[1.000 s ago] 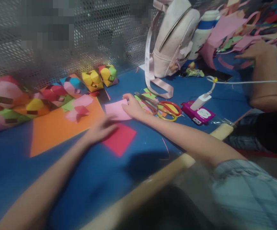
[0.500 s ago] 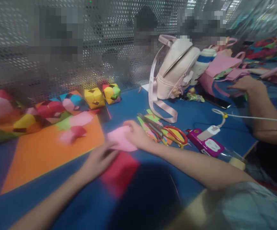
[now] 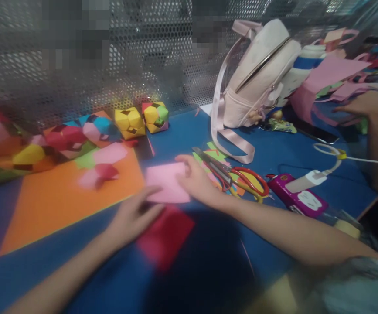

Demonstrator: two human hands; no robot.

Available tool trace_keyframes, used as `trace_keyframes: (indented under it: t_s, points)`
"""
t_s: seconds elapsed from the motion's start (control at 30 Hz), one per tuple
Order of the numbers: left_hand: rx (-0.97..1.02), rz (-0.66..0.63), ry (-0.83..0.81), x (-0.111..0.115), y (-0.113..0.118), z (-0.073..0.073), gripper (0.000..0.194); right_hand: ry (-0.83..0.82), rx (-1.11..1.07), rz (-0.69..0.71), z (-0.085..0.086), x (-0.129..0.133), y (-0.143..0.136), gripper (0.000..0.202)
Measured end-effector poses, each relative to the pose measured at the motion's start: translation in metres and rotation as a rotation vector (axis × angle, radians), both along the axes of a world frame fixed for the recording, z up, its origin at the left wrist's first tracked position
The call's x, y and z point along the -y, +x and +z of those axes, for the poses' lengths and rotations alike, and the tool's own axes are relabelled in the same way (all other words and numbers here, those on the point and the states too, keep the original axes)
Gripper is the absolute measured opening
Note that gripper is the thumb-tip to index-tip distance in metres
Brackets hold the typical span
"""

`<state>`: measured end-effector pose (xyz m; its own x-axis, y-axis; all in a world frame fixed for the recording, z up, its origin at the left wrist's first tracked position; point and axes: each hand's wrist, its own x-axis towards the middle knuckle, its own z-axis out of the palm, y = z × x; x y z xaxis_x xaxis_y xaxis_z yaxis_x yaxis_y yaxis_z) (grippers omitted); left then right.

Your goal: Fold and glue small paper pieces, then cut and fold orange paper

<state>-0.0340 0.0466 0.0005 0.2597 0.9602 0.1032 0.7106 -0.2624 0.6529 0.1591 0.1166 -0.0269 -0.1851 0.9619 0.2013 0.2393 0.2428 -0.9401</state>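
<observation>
Far L of L fingers: row of paper balls, then orange sheet w/ folded pcs on top. Yellow ball + multicolor ball sit beyond L fingertips, side by side. L hand: thumb spread from fingers, tips over lower-left edge of pink paper; can't tell if gripping. Pink paper is btwn both hands. Red paper just below L thumb, nearer the body, blurry. R hand: thumb + fingers pinch pink paper's R edge. Just R of R fingers: scraps w/ scissors on top. Backpack beyond those. Purple pwr block w/ white charger further R of R fingers. Phone past that, then co-worker's hand, well apart.
</observation>
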Motion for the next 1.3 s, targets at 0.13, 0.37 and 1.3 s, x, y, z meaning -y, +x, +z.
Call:
trace_keyframes:
  t_s: [0.13, 0.37, 1.3]
  points:
    - [0.029, 0.013, -0.025, 0.001, 0.002, -0.003, 0.043, -0.068, -0.154, 0.050, -0.002, 0.002, 0.001, 0.053]
    - [0.471, 0.302, -0.169, -0.006, 0.007, -0.001, 0.047, 0.007, -0.139, 0.063, -0.004, 0.006, 0.004, 0.055]
    - [0.242, 0.314, 0.015, -0.023, -0.001, -0.009, 0.025, 0.350, 0.213, 0.196, -0.004, 0.017, 0.009, 0.055]
